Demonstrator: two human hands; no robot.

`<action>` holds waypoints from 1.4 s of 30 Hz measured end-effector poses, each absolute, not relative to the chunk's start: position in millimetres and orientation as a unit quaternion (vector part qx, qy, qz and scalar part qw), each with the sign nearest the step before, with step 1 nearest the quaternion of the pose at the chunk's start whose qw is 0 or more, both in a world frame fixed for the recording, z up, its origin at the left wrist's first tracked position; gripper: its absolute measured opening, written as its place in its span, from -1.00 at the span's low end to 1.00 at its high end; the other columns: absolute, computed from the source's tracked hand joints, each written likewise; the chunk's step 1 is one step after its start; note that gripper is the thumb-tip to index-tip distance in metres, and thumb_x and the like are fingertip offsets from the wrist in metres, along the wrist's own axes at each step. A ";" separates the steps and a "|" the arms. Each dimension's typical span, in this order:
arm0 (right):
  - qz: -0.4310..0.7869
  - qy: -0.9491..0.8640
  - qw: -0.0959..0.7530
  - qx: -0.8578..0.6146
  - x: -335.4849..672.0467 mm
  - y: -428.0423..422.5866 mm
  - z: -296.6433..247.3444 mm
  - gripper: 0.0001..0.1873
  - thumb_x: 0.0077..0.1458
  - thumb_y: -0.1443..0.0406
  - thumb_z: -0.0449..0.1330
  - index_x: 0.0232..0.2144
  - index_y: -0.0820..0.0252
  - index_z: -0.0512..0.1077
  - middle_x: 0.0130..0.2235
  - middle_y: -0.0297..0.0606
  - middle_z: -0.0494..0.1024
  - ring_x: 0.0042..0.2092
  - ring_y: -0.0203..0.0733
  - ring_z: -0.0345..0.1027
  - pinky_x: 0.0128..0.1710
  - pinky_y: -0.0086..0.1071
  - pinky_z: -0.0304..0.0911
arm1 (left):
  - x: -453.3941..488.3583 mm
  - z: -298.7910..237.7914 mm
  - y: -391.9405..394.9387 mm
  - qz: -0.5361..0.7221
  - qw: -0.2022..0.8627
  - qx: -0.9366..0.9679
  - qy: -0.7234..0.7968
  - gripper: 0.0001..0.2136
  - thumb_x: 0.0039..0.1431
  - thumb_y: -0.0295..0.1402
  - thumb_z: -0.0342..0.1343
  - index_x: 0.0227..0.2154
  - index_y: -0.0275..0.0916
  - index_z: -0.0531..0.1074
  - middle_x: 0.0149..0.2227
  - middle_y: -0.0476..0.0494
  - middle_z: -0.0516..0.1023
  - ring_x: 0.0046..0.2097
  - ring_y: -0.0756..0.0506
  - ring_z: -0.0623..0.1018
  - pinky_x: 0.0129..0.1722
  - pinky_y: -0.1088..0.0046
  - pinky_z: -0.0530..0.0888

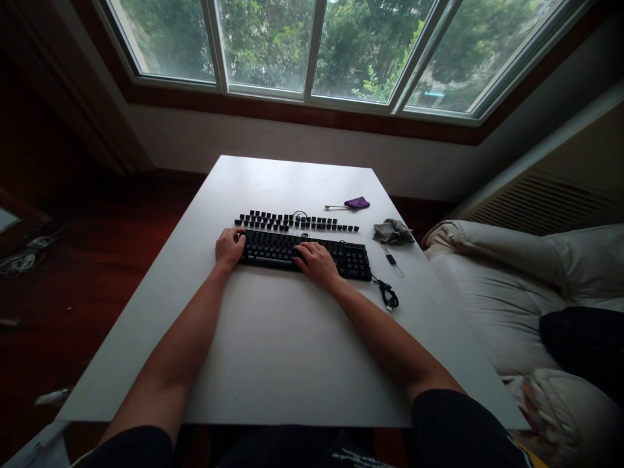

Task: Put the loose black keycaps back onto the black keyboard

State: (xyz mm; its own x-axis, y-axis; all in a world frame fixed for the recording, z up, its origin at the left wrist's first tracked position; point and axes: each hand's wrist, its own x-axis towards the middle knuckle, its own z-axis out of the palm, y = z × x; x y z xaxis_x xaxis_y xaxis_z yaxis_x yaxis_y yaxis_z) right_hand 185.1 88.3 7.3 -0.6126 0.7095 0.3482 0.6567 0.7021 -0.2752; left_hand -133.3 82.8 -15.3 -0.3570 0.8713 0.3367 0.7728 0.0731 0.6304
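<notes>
A black computer keyboard [273, 248] lies flat on the white table, its keys facing up. At its left end, my left hand [230, 247] is closed around the edge, with the thumb near the top corner. My right hand [316, 260] rests over the middle of the keys, fingers stretched out to the left and thumb by the front edge. Loose black keycaps [273, 220] stand in rows just behind the keyboard. A coiled black USB cable [387, 296] lies off the keyboard's right end.
On the white table [287, 351], a grey crumpled cloth [392, 231] lies to the right, with a small wire keycap puller [392, 261] in front. Farther back are a purple cloth [357, 203] and a thin brush-like stick [335, 207]. A pale sofa [492, 273] stands at right.
</notes>
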 end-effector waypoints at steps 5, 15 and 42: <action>0.051 -0.895 0.217 -0.387 184.9 86.2 5.8 -0.57 0.36 0.14 0.08 0.20 0.10 0.41 0.18 -0.02 0.44 0.21 0.11 0.24 0.21 -0.01 0.16 | -132.2 -15.4 83.8 0.381 0.058 0.567 0.728 -0.75 0.21 -0.31 0.05 -0.11 -0.15 0.54 -0.07 -0.17 0.55 -0.12 -0.14 0.55 0.02 0.30 0.46; 0.057 -0.897 0.222 -0.377 184.1 90.7 3.9 -0.55 0.35 0.14 0.10 0.22 0.08 0.40 0.21 -0.04 0.41 0.26 0.10 0.19 0.23 0.00 0.15 | -134.5 -17.9 83.2 0.378 0.063 0.564 0.731 -0.74 0.23 -0.30 0.05 -0.09 -0.15 0.53 -0.05 -0.17 0.54 -0.10 -0.15 0.55 0.03 0.30 0.46; 0.085 -0.873 0.070 -0.475 110.4 213.7 22.7 -0.71 0.17 0.21 0.30 -0.04 0.06 0.56 -0.07 -0.16 0.60 -0.06 -0.06 0.44 -0.12 -0.34 0.28 | -142.7 -16.5 84.0 0.378 0.061 0.560 0.735 -0.77 0.23 -0.30 0.07 -0.11 -0.13 0.54 -0.05 -0.14 0.55 -0.06 -0.15 0.55 0.03 0.30 0.45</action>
State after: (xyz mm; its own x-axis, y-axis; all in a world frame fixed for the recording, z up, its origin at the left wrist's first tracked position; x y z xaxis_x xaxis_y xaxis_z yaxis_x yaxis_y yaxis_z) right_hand 110.4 213.7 22.7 -0.5395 0.8409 0.0423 0.8172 0.5351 -0.2143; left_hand -142.7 84.0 -16.5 -0.3649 0.8691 0.3340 0.7770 0.0867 0.6235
